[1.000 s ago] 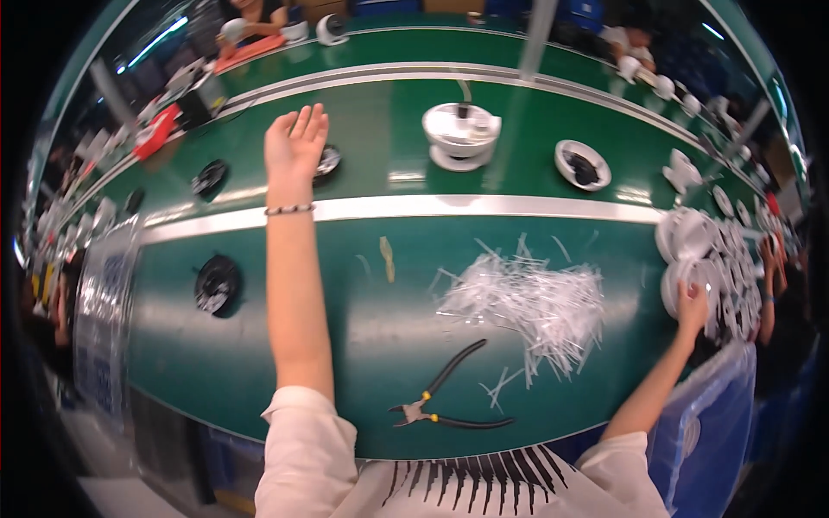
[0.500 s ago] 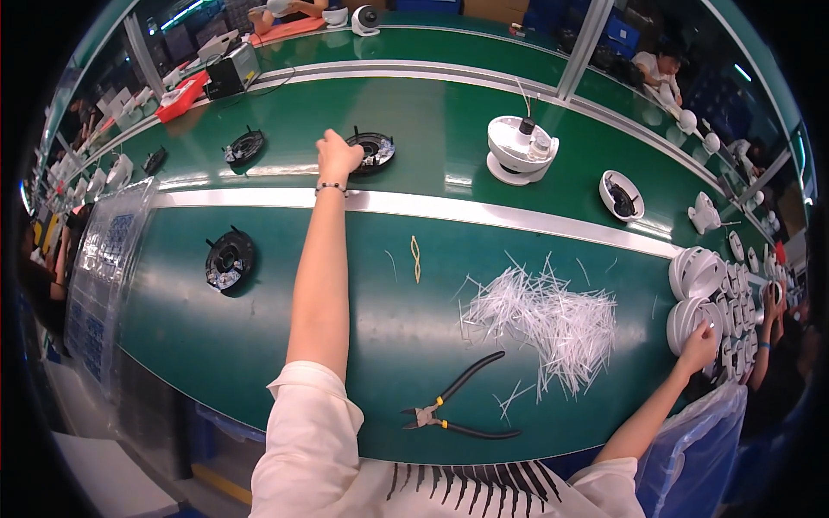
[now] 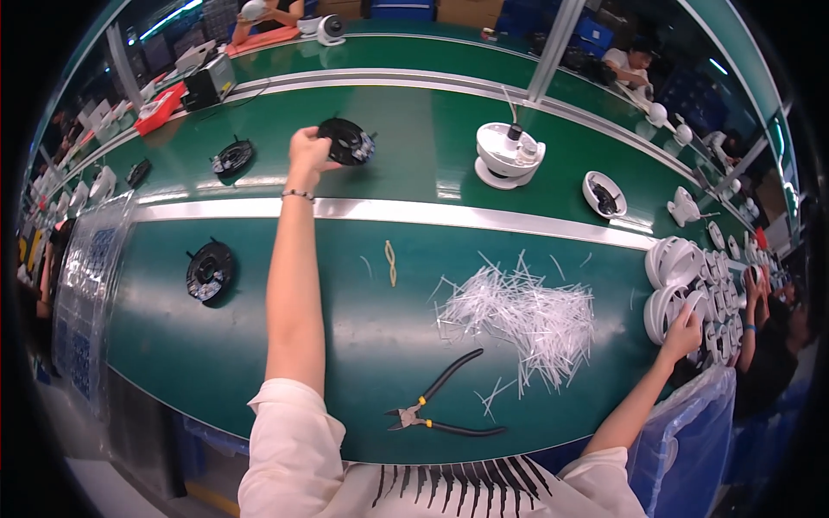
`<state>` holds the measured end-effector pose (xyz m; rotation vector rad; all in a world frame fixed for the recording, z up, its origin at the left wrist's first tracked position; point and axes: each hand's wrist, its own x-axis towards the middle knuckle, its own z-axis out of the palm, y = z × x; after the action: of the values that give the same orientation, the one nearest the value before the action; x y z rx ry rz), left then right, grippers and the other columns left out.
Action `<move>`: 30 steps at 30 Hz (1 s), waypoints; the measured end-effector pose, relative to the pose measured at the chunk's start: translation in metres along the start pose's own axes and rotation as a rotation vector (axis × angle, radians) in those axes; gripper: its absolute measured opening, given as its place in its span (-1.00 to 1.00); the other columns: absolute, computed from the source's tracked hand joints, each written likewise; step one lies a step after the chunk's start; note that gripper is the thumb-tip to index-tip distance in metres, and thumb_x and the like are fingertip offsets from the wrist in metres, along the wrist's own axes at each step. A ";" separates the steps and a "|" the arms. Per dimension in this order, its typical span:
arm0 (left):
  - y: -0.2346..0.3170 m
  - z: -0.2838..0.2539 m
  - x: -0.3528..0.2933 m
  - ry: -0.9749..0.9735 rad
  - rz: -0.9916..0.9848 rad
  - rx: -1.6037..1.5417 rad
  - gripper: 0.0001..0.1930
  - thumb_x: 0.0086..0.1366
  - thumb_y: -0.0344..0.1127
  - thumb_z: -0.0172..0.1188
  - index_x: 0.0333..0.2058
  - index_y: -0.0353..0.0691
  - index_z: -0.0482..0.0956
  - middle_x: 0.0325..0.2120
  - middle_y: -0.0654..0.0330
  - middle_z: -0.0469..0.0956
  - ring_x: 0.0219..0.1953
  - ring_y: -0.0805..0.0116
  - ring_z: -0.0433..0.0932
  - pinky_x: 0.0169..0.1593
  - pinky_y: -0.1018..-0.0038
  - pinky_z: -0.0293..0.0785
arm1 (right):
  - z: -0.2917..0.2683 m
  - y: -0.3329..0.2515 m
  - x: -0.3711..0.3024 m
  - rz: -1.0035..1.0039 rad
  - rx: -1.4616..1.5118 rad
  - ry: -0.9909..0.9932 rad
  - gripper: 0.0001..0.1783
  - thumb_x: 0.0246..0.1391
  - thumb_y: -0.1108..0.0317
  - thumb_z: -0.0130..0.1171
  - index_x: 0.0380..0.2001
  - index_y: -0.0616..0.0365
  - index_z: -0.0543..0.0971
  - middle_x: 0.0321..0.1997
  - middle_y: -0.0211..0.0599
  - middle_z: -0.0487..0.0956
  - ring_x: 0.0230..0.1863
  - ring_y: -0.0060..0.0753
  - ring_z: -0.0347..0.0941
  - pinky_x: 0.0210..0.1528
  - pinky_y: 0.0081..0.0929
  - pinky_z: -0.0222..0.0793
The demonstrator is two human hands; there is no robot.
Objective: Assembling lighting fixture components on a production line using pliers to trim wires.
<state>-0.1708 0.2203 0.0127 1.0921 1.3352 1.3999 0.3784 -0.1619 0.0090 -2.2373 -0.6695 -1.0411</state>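
The left hand [image 3: 311, 155] is now lifting the black disc [image 3: 345, 141] that was lying flat earlier, fingers curling around its rim; the right hand [image 3: 682, 335] is pinching a white shell [image 3: 698, 302].

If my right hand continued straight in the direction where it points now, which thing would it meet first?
The right hand seems to hold a white round part; straight beyond it, other white parts would probably come first, though depth is unclear here.
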 end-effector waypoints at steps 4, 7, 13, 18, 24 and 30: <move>0.056 0.019 -0.038 -0.086 0.203 -0.112 -0.69 0.08 -0.57 -0.06 -0.14 -0.42 0.24 -0.30 0.07 0.43 -0.29 0.28 0.48 -0.42 0.30 0.59 | -0.071 -0.078 -0.002 -0.171 0.447 0.122 -0.84 -0.06 0.34 0.14 -0.53 0.23 0.57 -0.65 -0.28 0.52 -0.63 -0.50 0.40 -0.53 -0.57 0.28; 0.077 0.013 -0.054 -0.208 0.308 -0.164 -0.73 0.11 -0.56 -0.07 -0.18 -0.44 0.23 -0.32 0.08 0.43 -0.33 0.33 0.50 -0.41 0.41 0.59 | -0.146 -0.181 -0.057 -0.678 0.682 -0.121 -0.79 -0.13 0.42 0.09 -0.76 0.13 0.41 -0.75 -0.37 0.40 -0.74 -0.50 0.27 -0.74 -0.53 0.11; 0.091 0.058 -0.116 -0.493 0.261 -0.307 -0.68 0.11 -0.56 -0.08 -0.13 -0.44 0.15 -0.26 0.04 0.39 -0.31 0.31 0.50 -0.44 0.44 0.59 | -0.165 -0.231 -0.187 -1.235 1.096 -0.778 -0.76 -0.25 0.27 0.22 -0.73 0.08 0.38 -0.72 -0.48 0.36 -0.70 -0.52 0.28 -0.68 -0.57 0.13; 0.085 0.076 -0.153 -0.528 0.225 -0.296 -0.64 0.13 -0.54 -0.08 -0.08 -0.42 0.13 -0.24 0.08 0.38 -0.27 0.34 0.48 -0.40 0.45 0.58 | -0.172 -0.242 -0.188 -1.237 0.893 -1.003 -0.60 -0.29 0.11 0.24 -0.42 0.16 0.45 -0.28 -0.21 0.42 -0.33 -0.31 0.35 -0.34 -0.40 0.23; 0.079 0.083 -0.163 -0.625 0.220 -0.298 -0.65 0.15 -0.53 -0.06 -0.09 -0.39 0.11 -0.22 0.07 0.35 -0.26 0.35 0.48 -0.37 0.46 0.59 | -0.156 -0.255 -0.158 -1.151 0.682 -1.248 0.04 -0.49 -0.11 0.32 0.09 0.13 0.14 0.20 0.11 -0.04 0.19 0.22 -0.12 0.13 0.13 -0.17; 0.075 0.096 -0.174 -0.664 0.185 -0.293 -0.66 0.14 -0.56 -0.07 -0.10 -0.38 0.09 -0.20 0.07 0.32 -0.24 0.33 0.47 -0.35 0.45 0.59 | -0.140 -0.247 -0.126 -0.789 1.091 -1.177 0.08 -0.57 -0.05 0.36 0.09 0.18 0.14 0.15 0.13 0.05 0.21 0.10 -0.09 0.18 -0.08 -0.15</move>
<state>-0.0415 0.0691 0.0872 1.3404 0.5491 1.1586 0.0763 -0.1065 0.0535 -1.3199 -2.0507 0.5427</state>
